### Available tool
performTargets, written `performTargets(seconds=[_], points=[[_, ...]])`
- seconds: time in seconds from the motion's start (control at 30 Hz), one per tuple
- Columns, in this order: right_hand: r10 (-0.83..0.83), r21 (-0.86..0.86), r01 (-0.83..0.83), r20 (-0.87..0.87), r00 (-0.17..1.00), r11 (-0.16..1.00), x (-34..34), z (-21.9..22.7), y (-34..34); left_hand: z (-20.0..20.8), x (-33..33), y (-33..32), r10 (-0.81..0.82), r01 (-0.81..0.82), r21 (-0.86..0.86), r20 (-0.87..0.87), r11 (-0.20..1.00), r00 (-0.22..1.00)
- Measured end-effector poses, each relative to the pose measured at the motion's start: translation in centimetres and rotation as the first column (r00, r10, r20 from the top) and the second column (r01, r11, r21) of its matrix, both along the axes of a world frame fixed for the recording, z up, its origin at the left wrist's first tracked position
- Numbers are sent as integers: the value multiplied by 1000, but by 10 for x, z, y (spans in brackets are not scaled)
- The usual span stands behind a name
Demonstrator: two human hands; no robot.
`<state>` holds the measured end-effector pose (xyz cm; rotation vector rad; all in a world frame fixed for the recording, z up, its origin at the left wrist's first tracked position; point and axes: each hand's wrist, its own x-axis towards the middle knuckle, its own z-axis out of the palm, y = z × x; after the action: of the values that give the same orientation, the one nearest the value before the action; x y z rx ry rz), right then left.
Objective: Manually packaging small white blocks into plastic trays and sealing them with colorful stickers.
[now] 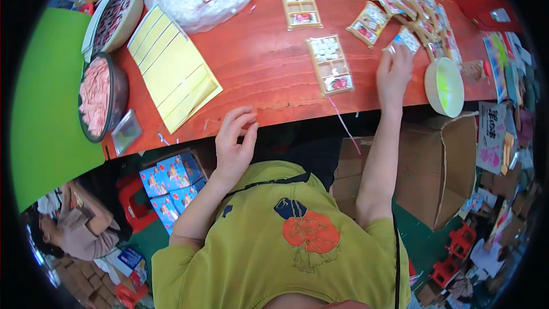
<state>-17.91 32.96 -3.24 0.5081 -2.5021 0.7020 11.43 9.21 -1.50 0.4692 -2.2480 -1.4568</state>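
Observation:
My left hand (234, 142) hovers at the table's front edge, fingers loosely bent and apart, holding nothing. My right hand (396, 74) reaches over the right side, its fingertips closed on the near end of a small compartment tray (407, 40) with white pieces in it. Part of that tray is hidden by my fingers. To its left lies another compartment tray (330, 66), with white pieces at the far end and a red-printed packet at the near end. A similar tray (301, 7) sits farther back. A filled tray (369, 24) lies tilted beside the heap.
A heap of filled trays (426, 23) covers the far right, near a pale bowl (452, 87) with something yellow-green. A plastic bag (194, 20) of white pieces, yellow sheets (171, 74) and a tub of pink strips (94, 94) lie leftward. Below stands a cardboard box (423, 177).

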Motion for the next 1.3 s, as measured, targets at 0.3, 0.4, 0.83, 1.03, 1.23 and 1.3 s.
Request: performTargets(seconds=[0.3, 0.4, 0.83, 1.03, 1.23, 1.3], points=[[103, -299, 61, 504, 858, 952, 101, 30, -22, 9, -22, -9, -42, 40, -211, -7, 977, 999], [73, -44, -58, 586, 807, 997, 135, 41, -6, 11, -51, -3, -176, 115, -394, -121, 912, 977], [43, 254, -104, 234, 971, 962, 109, 14, -97, 2, -19, -21, -113, 84, -300, -81, 950, 990], [220, 300, -302, 277, 935, 905, 148, 18, -146, 0, 32, -50, 172, -173, -307, -31, 936, 985], [293, 418, -331, 155, 943, 846, 152, 25, -162, -8, 57, -115, 442, -435, -560, -133, 705, 887], [323, 409, -346, 127, 938, 844, 150, 29, -169, -14, 55, -145, 528, -513, -559, -151, 652, 836]])
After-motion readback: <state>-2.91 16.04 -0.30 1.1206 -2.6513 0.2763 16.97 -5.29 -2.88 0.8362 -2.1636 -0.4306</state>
